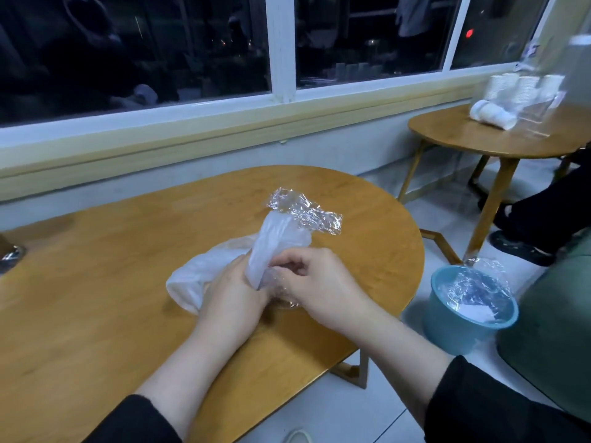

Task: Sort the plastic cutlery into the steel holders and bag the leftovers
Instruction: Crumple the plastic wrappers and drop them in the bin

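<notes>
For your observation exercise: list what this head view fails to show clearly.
- Cutlery type inside the white bundle: wrapping hides it.
- Fingertips of the left hand and right hand: buried in clear film.
- Steel object: cut off by left edge.
- Items on far table: blurred.

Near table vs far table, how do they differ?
The near table carries wrapped white packs, which both hands work on; the far table carries white cups in clear packaging, untouched. The near one shows a long rounded top; the far one looks smaller. Both have wooden tops on angled legs.
</notes>
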### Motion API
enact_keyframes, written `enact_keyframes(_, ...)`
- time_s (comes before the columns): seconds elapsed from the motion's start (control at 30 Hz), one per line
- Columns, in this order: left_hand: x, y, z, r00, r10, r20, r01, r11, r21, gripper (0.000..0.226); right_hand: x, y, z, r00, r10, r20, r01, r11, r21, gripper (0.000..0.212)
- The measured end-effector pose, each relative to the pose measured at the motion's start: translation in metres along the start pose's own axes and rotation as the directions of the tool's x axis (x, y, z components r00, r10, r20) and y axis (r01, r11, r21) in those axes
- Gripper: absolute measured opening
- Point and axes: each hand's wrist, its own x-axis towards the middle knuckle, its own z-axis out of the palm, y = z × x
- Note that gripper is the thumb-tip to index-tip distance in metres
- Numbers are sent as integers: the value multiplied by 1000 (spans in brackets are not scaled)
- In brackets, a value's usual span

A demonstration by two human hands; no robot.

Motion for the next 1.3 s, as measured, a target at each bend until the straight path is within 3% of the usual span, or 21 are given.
enact_keyframes(0.07,2,-2,-2,997,-50,-60,49,999,-14,35,11,3,-9,972,-92,-215,66,990,-123,11)
enact_keyframes(0.13,5,-7,-5,992,-79,-95,75,996,-41,37,32,11,-25,926,-178,-333,81,955,-285,8)
enact_keyframes(0.27,11,-18,-6,992,-31,-125,22,997,-71,36,89,36,-47,969,-23,-244,-125,810,-573,74)
enact_keyframes(0.33,15,-23,-6,990,13,-142,-25,997,-79,43,117,43,-52,973,80,-217,-195,789,-582,95)
enact_keyframes(0.4,18,-27,-7,991,35,-127,-48,994,-95,47,143,51,-54,968,172,-184,-246,806,-539,104)
enact_keyframes(0.47,22,-28,-9,993,54,-102,-64,993,-95,58,158,61,-50,971,221,-89,-228,749,-622,99)
enact_keyframes(0.57,26,-26,-16,996,74,-49,-79,992,-97,87,159,71,-42,985,164,60,-71,687,-723,58)
enact_keyframes(0.67,34,-23,-19,994,104,36,-101,991,-88,85,144,73,-40,993,-42,107,97,804,-586,22)
enact_keyframes(0.83,45,-20,-19,968,165,187,-180,982,62,85,106,57,-47,989,-44,140,79,964,-253,31)
enact_keyframes(0.9,52,-13,-13,944,213,253,-219,976,-3,90,89,47,-51,974,-167,152,193,966,-172,35)
enact_keyframes(0.97,53,-5,-5,916,268,298,-233,961,-148,78,72,36,-55,960,-234,154,247,966,-75,26)
enact_keyframes(1.07,50,1,10,914,297,277,-261,952,-159,70,51,25,-59,965,-220,145,214,975,53,17)
enact_keyframes(1.13,54,8,19,925,273,266,-227,955,-192,85,37,23,-64,978,-164,132,149,982,116,10)
enact_keyframes(1.2,59,13,30,937,209,281,-135,955,-263,99,24,25,-70,989,-113,96,102,988,113,17)
enact_keyframes(1.23,60,14,35,933,207,296,-128,956,-264,96,17,25,-74,994,-85,71,77,991,106,18)
enact_keyframes(1.3,45,33,43,922,261,286,-206,956,-210,71,1,27,-85,1000,-23,4,22,990,142,15)
